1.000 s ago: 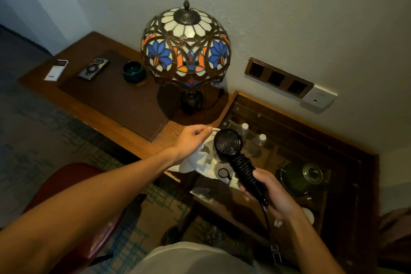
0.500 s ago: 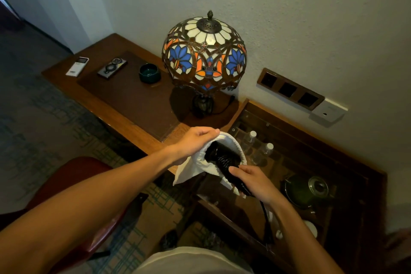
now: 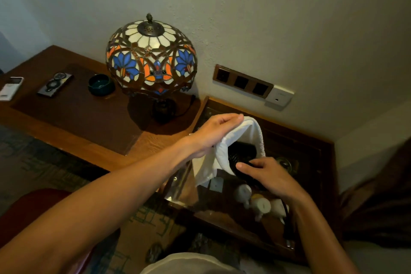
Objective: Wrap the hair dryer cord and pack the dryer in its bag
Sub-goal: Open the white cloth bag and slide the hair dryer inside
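A white cloth bag [image 3: 222, 151] hangs open above the glass-topped cabinet, its rim pinched and held up by my left hand [image 3: 213, 133]. The black hair dryer [image 3: 241, 158] sits head-first in the bag's mouth, most of its body hidden inside. My right hand [image 3: 264, 176] grips the dryer's cord-wrapped handle at the bag's opening. A loose length of black cord with the plug [image 3: 288, 222] dangles below my right wrist.
A stained-glass lamp [image 3: 151, 58] stands on the wooden desk [image 3: 73, 122] just left of the bag. A dark green bowl [image 3: 101, 84], a remote [image 3: 54, 84] and a white device [image 3: 11, 88] lie further left. Bottles and cups [image 3: 260, 202] show under the cabinet's glass top. A red chair [image 3: 29, 209] sits below left.
The dryer has gone from free in the air into the bag's mouth and now sits deeper. My left hand lifted the bag's rim; my right hand followed the dryer in.
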